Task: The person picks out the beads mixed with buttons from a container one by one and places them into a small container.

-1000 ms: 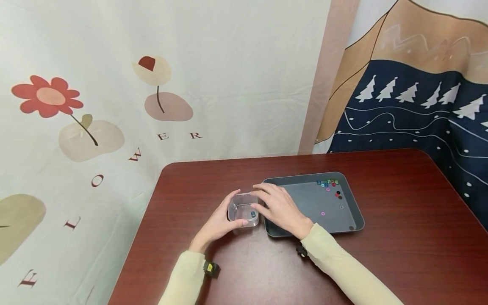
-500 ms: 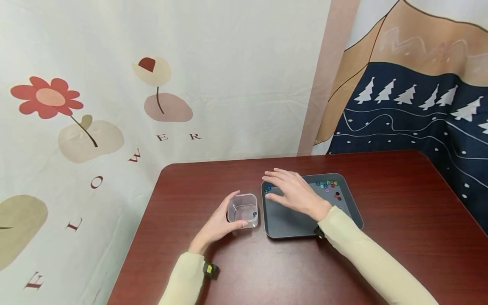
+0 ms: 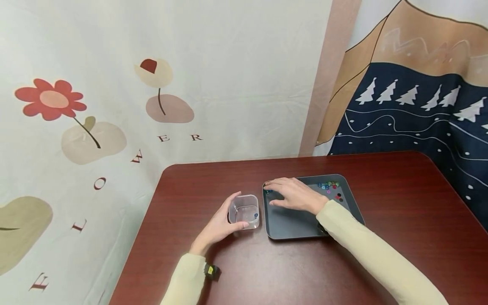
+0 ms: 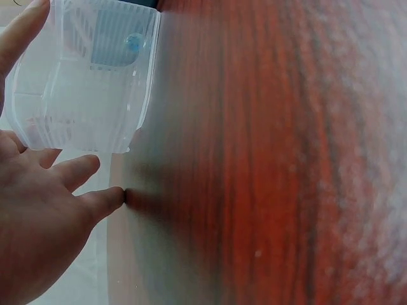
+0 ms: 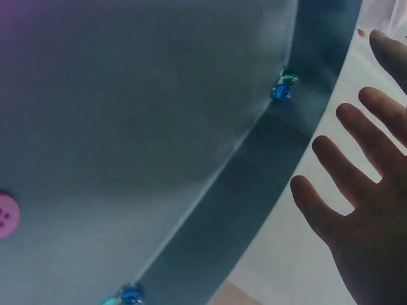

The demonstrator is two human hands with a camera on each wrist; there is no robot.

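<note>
My left hand (image 3: 218,225) holds a small clear plastic container (image 3: 242,204) upright on the table, thumb at its near side and fingers round the left and far sides. One blue bead (image 3: 256,215) lies inside, near the right wall. My right hand (image 3: 296,195) is over the grey tray (image 3: 289,228), fingers spread and lightly bent, palm down. Its fingertips are at the tray's far-left corner, where green and blue beads (image 5: 284,84) lie, partly hidden by the fingers in the head view. No object shows between the right fingers.
More beads (image 3: 328,184) line the tray's far-right part, with a pink button (image 5: 7,215) and dark and red pieces (image 3: 339,197) near them. The right forearm covers the tray's near-right side. A brown wooden table (image 3: 190,199) bears everything, with a printed curtain (image 3: 244,84) behind.
My right hand has moved from over the container to the right above the tray, then lowered toward its far-left corner. The left hand and container have stayed put.
</note>
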